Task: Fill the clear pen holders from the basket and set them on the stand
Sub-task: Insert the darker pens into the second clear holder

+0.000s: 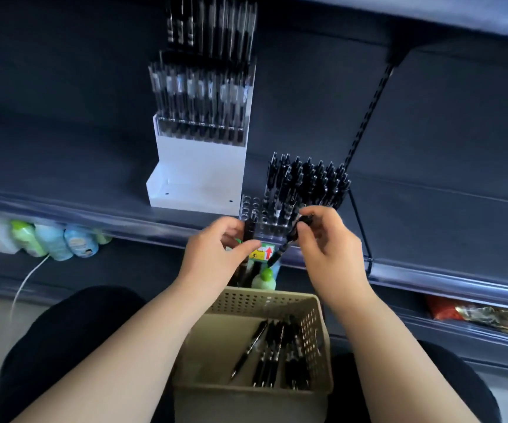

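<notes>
Head: left hand (216,251) grips pens (249,232), right hand (326,239) pinches pen (283,248); arrow label (264,252) illegible

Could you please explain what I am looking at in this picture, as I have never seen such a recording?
There is no machine: a person wears one camera on the head, looking down at both bare hands. The left hand grips a bundle of black pens; the right hand pinches a single pen near a clear holder, partly filled, at the edge of a shelf. Beyond it, to the left, a white stand carries full holders. Nearest the camera, a beige basket holds more pens.
</notes>
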{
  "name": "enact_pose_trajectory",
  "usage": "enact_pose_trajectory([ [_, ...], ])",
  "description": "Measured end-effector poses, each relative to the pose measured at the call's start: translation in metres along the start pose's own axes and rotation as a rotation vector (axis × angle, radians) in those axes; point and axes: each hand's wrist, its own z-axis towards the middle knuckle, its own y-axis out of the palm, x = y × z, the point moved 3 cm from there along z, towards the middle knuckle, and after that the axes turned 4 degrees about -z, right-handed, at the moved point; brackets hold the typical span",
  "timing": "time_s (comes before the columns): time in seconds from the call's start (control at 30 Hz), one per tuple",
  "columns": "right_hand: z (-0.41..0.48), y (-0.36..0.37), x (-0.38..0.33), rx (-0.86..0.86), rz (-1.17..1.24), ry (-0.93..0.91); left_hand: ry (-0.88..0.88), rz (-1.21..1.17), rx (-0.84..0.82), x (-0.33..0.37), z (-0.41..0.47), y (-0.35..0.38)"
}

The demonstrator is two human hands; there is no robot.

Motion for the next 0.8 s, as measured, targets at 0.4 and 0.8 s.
enact_pose_trajectory([
  [0.4, 0.112, -0.005, -0.034, -0.022, -0.051, -0.152, 0.126, 0.038, 0.148, 0.035, 0.099, -0.002],
  [0.8, 0.132, 0.0, -0.013, -0.022, -0.173, -0.146, 0.062, -0.089, 0.207, 0.018, 0.111, -0.015],
])
